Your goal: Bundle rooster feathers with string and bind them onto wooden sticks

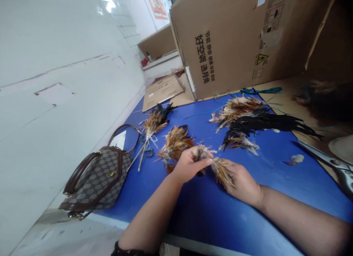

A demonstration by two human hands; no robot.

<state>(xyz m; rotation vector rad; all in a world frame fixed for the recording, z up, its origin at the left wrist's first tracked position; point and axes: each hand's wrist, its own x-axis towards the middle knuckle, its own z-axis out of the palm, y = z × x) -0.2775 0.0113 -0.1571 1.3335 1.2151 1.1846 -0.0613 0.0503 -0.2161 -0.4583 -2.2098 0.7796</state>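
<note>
Brown and grey feathers (220, 172) are gathered between my two hands, low over the blue tabletop. My left hand (190, 163) pinches the fluffy grey quill ends, thumb on top. Wrapped about the brown tips on the right is my right hand (242, 184), its fingertips partly hidden by the feathers. Just behind my left hand lies a pile of brown feathers (178, 142). Farther right are brown-and-cream feathers (239, 107), long black feathers (264, 122) and a smaller tuft (244, 142). A feather duster-like bunch (154, 123) with thin sticks and ties lies to the left.
A patterned handbag (104, 175) stands at the table's left edge by the white wall. Large scissors (331, 161) lie at the right, near a loose feather tuft (296, 159). A big cardboard box (231, 46) rises behind, with blue-green cord (264, 90) at its foot.
</note>
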